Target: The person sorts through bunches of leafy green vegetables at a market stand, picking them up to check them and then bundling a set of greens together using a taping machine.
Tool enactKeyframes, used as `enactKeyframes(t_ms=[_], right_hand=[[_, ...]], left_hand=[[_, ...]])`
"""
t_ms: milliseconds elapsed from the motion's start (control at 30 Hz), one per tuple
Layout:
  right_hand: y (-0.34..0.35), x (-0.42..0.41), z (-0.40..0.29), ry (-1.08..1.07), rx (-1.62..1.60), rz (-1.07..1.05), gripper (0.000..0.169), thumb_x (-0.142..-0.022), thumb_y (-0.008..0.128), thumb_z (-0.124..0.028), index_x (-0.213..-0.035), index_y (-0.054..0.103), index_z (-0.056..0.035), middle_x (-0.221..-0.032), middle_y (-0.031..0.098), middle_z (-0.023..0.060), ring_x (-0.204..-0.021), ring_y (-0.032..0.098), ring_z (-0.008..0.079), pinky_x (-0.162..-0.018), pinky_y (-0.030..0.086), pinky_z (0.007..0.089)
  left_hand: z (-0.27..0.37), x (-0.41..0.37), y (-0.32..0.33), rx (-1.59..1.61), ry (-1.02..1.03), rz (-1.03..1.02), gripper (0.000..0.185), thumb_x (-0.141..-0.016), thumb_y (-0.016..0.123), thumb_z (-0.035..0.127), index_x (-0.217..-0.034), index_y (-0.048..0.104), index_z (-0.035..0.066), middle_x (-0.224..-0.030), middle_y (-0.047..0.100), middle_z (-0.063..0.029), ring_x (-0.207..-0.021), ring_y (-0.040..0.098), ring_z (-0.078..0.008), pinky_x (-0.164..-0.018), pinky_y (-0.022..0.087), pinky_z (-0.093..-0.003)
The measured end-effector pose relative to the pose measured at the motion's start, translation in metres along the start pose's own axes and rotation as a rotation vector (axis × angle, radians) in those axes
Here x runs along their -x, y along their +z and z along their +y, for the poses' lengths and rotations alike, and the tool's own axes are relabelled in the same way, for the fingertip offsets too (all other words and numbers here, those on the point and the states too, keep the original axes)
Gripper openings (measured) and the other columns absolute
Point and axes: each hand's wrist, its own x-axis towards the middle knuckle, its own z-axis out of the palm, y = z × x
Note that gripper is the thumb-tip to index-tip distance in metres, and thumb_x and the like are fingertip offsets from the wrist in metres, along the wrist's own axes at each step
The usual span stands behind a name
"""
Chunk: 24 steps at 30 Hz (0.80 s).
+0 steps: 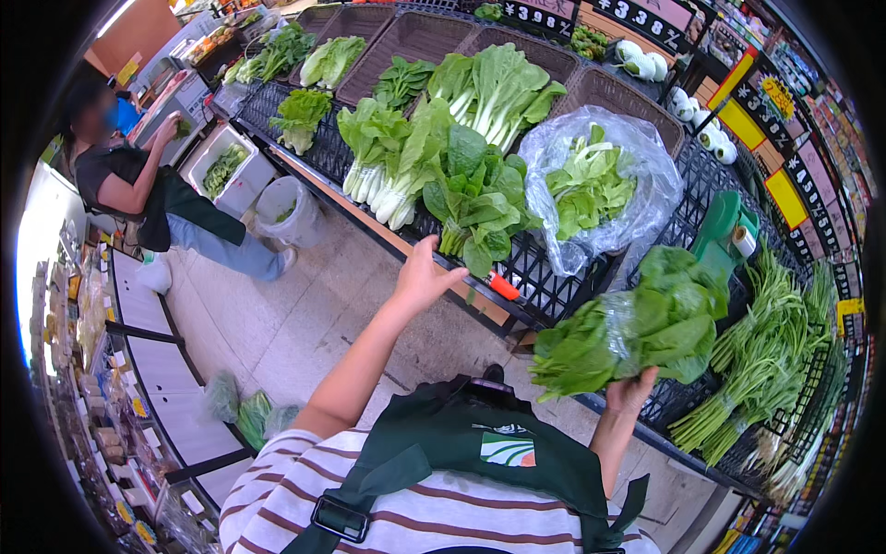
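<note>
My right hand holds up a large bundle of leafy greens from below. A band of clear tape or film wraps its middle. My left hand is empty, thumb and fingers apart, at the front edge of the black mesh display stand. Just beyond its fingers lies a loose bunch of dark green leafy vegetables. An orange handle of a tool rests beside that bunch; its other end is hidden. Behind the held bundle, partly covered, lies a green tape dispenser with a roll.
White-stemmed greens and an open plastic bag of lettuce-like leaves lie on the stand. Long thin-stemmed greens are at right. A person stands at left near a foam box and a lined bin. Bagged vegetables lie on the floor.
</note>
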Motion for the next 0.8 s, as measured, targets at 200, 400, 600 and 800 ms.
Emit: enactKeyframes(t_ms=[200,400,600,800], right_hand=[[-0.021,0.019,-0.026,-0.192,-0.099,0.143,0.074,-0.073,0.071,-0.041,-0.131,0.041,-0.0072,-0.133,0.044,0.0049,-0.122,0.041,0.0238,-0.105,0.029,0.0417],[-0.028,0.024,-0.04,-0.224,-0.082,0.192,0.079,-0.07,0.075,-0.04,-0.133,0.039,-0.0083,-0.134,0.043,0.0047,-0.122,0.04,0.024,-0.106,0.029,0.0422],[-0.026,0.023,-0.046,-0.19,-0.034,0.136,0.08,-0.068,0.077,-0.037,-0.132,0.039,-0.0067,-0.133,0.044,0.005,-0.123,0.04,0.0246,-0.105,0.029,0.0433],[-0.011,-0.014,-0.028,-0.075,-0.051,0.012,0.073,-0.069,0.076,-0.035,-0.128,0.044,-0.007,-0.131,0.047,0.0056,-0.121,0.043,0.0249,-0.105,0.03,0.0433]], left_hand=[[-0.014,-0.067,0.05,-0.508,-0.089,0.142,0.077,-0.075,0.061,0.02,-0.133,0.018,-0.005,-0.119,0.047,-0.023,-0.107,0.048,-0.0354,-0.091,0.034,-0.0512],[-0.022,-0.09,0.071,0.06,0.149,0.349,0.053,-0.082,0.054,0.017,-0.127,0.033,0.001,-0.11,0.055,-0.0181,-0.103,0.052,-0.0349,-0.094,0.034,-0.0433],[-0.057,-0.091,0.078,0.833,0.134,0.245,0.043,-0.084,0.053,0.009,-0.124,0.038,0.002,-0.112,0.051,-0.0135,-0.102,0.049,-0.0224,-0.089,0.039,-0.031],[-0.001,-0.028,0.01,0.793,0.05,0.441,0.036,-0.093,0.045,0.025,-0.123,0.044,0.004,-0.112,0.053,-0.007,-0.097,0.053,-0.0173,-0.083,0.046,-0.0314]])
